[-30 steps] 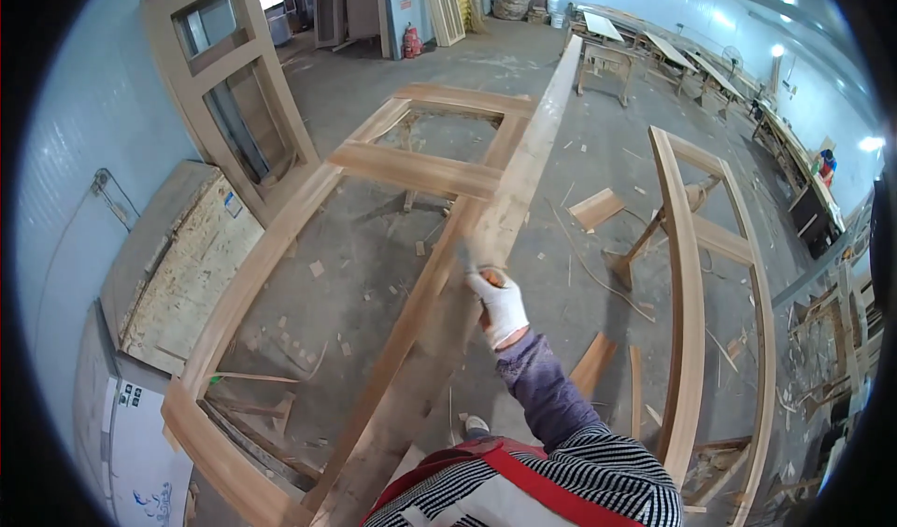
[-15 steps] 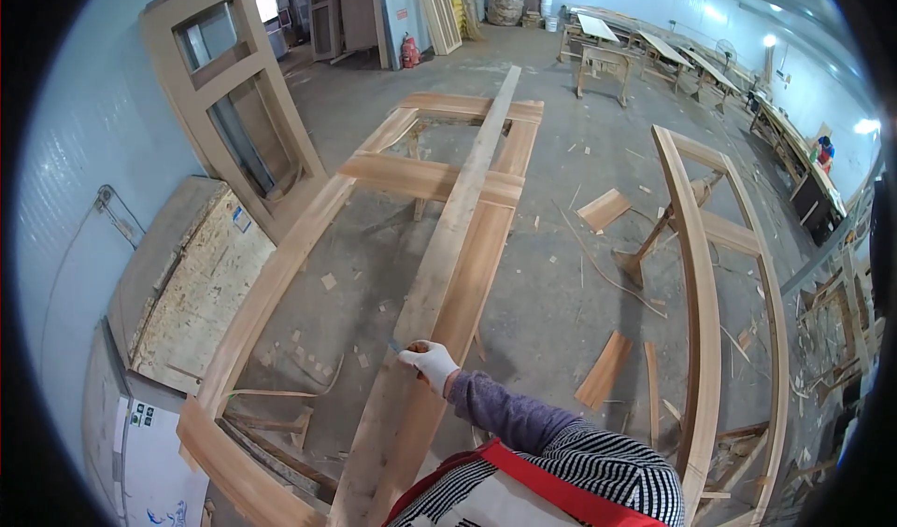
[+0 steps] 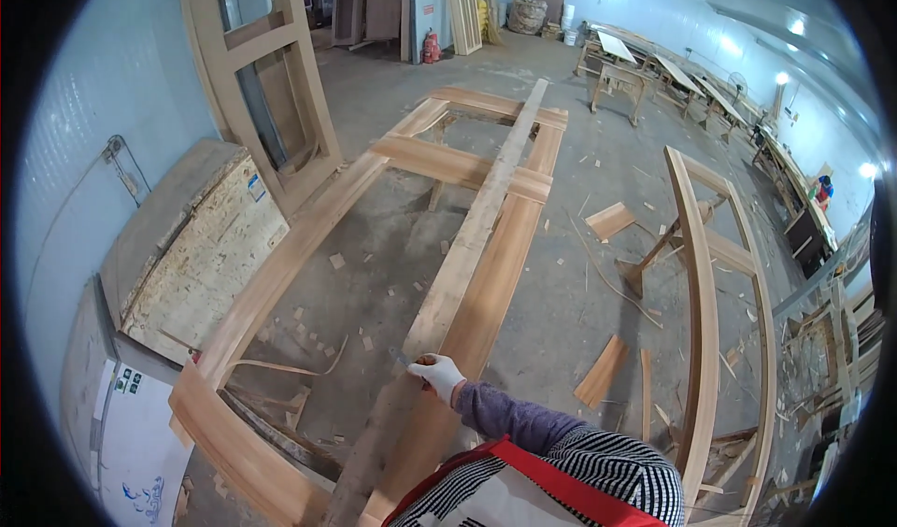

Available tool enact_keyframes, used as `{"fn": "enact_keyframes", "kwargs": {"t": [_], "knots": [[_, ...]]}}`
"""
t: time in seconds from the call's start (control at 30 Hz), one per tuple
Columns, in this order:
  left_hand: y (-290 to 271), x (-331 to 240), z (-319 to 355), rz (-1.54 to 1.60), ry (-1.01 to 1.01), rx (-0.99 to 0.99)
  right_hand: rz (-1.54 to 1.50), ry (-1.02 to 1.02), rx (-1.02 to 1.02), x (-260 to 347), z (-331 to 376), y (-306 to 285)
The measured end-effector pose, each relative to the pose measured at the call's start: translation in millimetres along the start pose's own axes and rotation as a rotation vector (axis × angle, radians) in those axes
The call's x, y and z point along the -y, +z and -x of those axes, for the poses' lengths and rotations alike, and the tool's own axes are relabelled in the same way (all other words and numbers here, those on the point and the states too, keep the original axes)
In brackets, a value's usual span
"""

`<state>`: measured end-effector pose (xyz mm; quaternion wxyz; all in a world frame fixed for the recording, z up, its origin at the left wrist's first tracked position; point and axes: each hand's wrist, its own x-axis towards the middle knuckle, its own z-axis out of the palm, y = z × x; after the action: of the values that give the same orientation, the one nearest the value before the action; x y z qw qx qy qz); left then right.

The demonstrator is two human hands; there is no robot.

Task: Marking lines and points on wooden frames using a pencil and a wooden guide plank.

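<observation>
My right hand (image 3: 437,376), in a whitish glove, is closed on a thin, flat grey strip (image 3: 400,355), too small to make out its kind. It sits over the long, pale wooden board (image 3: 486,211), with the strip near the board's left edge. That board lies lengthwise on a large wooden frame (image 3: 285,279), close to the frame's right side rail (image 3: 486,307). The board crosses the frame's crossbar (image 3: 434,160) and reaches past its far end. A wider wood piece (image 3: 238,448) forms the near left end. My left hand is out of view.
Another wooden frame (image 3: 696,321) stands at the right. Wood offcuts (image 3: 603,370) and scraps litter the floor. A brown door frame (image 3: 304,88) leans on the left wall beside a worn panel (image 3: 206,247). Trestles (image 3: 617,88) stand far back; a distant person (image 3: 822,191) is at right.
The view has swung, so the frame and background sit farther right in the picture. My right hand stays at the board, still gripping the grey strip.
</observation>
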<state>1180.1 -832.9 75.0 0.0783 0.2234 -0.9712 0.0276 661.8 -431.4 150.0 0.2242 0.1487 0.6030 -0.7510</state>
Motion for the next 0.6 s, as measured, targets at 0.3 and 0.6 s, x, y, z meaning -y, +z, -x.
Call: {"fn": "enact_keyframes", "kwargs": {"t": [0.3,0.6], "knots": [[18,29,-26,0.049,-0.223,0.321,-0.022,0.05,-0.019,-45,-25,14],[52,48,-22,0.237,-0.354,0.496,0.048,0.071,-0.047,-57,-31,13]]}}
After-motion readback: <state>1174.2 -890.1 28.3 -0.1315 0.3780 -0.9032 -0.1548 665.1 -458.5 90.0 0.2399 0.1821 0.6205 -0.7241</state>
